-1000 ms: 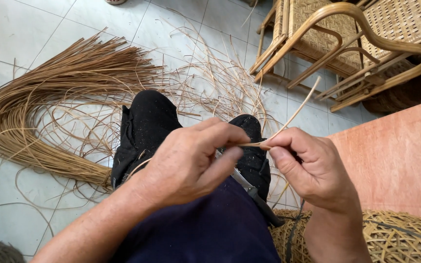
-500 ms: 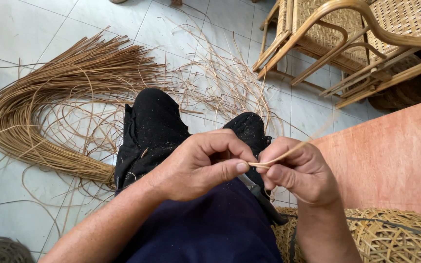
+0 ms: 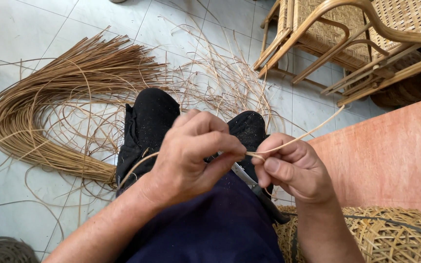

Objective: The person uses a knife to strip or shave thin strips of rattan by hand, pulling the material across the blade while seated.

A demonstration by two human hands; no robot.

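Observation:
My left hand [image 3: 191, 151] and my right hand [image 3: 293, 168] meet over my lap, both pinching one thin pale rattan strip [image 3: 313, 130]. The strip runs up and to the right from my fingertips; another length of it trails down left under my left wrist. A dark knife or blade [image 3: 257, 187] lies under my right hand on my dark blue trousers. My knees are in black cloth [image 3: 147, 122].
A big curved bundle of rattan strips [image 3: 45, 102] lies on the white tiled floor at left, with loose strands scattered ahead. Cane chairs [image 3: 347, 39] stand at top right. A woven basket [image 3: 395, 236] sits at bottom right, beside a reddish-orange surface [image 3: 395, 156].
The view has shifted slightly. My hands stay together on the strip, and its free end now arcs up to the right again.

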